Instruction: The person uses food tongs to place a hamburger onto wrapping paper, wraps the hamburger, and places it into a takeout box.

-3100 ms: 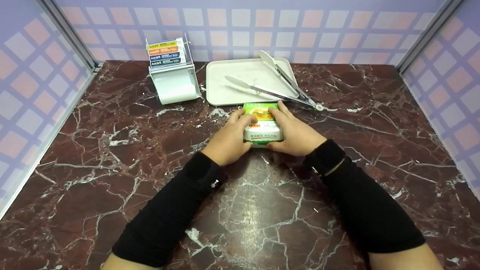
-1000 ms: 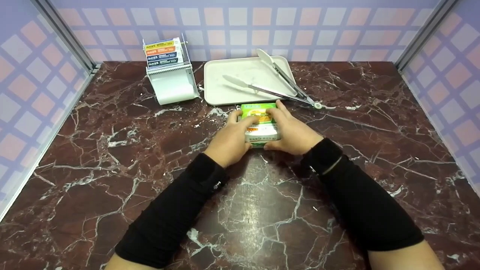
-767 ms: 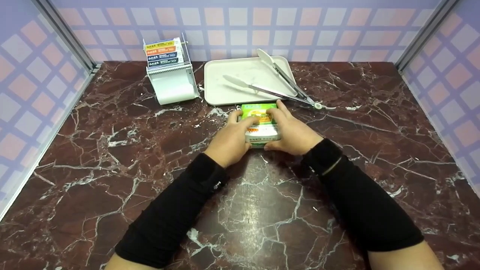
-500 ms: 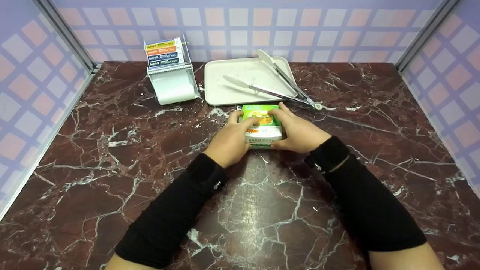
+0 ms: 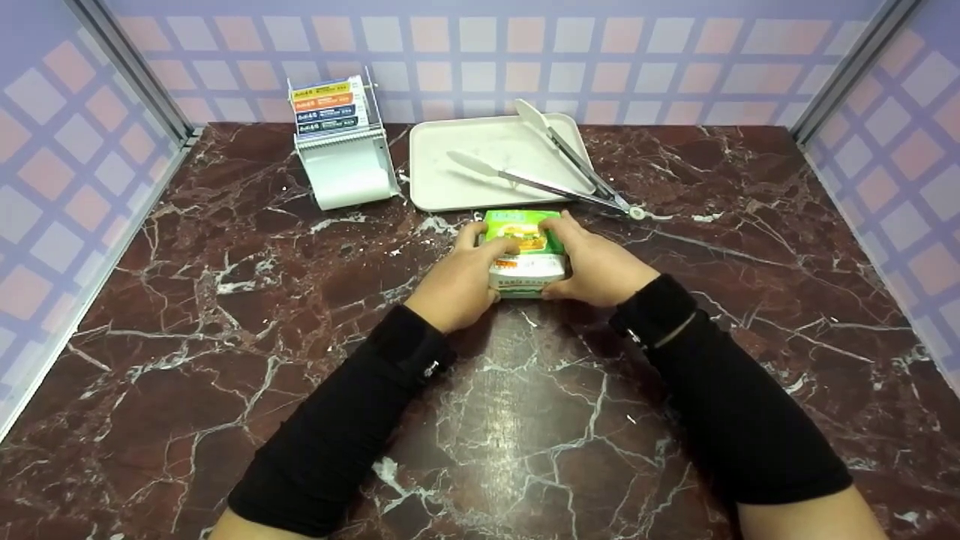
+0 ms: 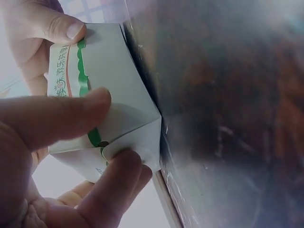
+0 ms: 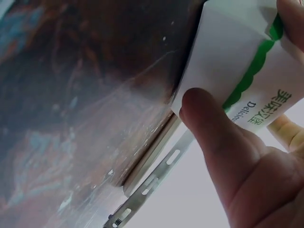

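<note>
In the head view a green and white paper burger box, its lid down and a burger printed on top, sits on the table between both hands. My left hand holds its left side, with one finger lying over the top. From the right, my right hand grips the opposite side, its thumb at the front corner. The left wrist view has the left thumb on the white front face and fingers at a corner flap. In the right wrist view, the right thumb presses low on the box.
Just behind the box lies a cream tray with spread metal tongs across it, their hinge end past its right front corner. A label dispenser with colored strips stands back left. Small white scraps dot the marbled table.
Over the last second my right hand has shifted slightly right and toward me, baring more of the box's top. The left hand has barely moved. Tray, tongs and dispenser stay put.
</note>
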`<control>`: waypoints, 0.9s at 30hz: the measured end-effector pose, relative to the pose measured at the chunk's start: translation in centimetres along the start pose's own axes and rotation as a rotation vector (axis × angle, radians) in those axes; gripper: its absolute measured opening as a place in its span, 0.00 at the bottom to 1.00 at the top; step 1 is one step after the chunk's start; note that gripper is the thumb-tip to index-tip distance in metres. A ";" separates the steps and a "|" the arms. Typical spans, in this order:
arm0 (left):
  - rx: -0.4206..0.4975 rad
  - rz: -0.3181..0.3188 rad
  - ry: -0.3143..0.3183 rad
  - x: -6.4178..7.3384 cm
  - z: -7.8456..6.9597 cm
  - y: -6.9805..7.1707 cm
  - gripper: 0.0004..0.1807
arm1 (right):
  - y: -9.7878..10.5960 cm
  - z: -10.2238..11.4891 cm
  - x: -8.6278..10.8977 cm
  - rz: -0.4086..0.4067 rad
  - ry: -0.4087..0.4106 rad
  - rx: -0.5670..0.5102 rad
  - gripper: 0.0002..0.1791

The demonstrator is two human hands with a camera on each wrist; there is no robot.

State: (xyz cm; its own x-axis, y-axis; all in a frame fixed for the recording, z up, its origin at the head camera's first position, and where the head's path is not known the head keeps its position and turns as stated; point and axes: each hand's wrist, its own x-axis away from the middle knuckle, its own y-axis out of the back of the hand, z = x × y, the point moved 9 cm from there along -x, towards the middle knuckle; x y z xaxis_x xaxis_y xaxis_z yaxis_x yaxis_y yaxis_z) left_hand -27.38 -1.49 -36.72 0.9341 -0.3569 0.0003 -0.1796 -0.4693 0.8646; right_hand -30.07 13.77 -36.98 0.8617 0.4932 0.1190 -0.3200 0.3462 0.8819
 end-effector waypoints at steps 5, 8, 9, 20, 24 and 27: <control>0.038 0.043 0.041 -0.2 0.6 -0.2 0.31 | -0.3 -0.3 0.0 0.028 -0.035 0.024 0.59; 0.052 0.051 0.055 -0.3 0.9 -0.3 0.28 | -0.3 -0.2 0.0 0.019 -0.032 0.041 0.60; 0.051 0.053 0.052 -0.3 0.9 -0.3 0.28 | -0.3 -0.1 0.0 0.014 -0.027 0.046 0.59; 0.032 0.081 0.018 -0.5 1.2 -0.4 0.29 | -0.8 0.3 0.1 0.036 -0.020 0.108 0.59; 0.016 0.067 -0.007 -0.7 1.4 -0.3 0.36 | -1.0 0.3 0.1 0.057 -0.020 0.114 0.59; -0.004 0.061 -0.015 -0.7 1.4 -0.2 0.41 | -1.1 0.4 0.2 0.071 -0.028 0.115 0.59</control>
State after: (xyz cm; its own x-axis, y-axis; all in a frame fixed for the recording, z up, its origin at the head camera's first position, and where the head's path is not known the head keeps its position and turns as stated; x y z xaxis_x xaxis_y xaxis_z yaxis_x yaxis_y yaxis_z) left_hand -28.40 -2.30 -37.56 0.9169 -0.3965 0.0454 -0.2346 -0.4435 0.8651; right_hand -29.39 13.14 -37.79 0.8498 0.4899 0.1947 -0.3348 0.2163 0.9171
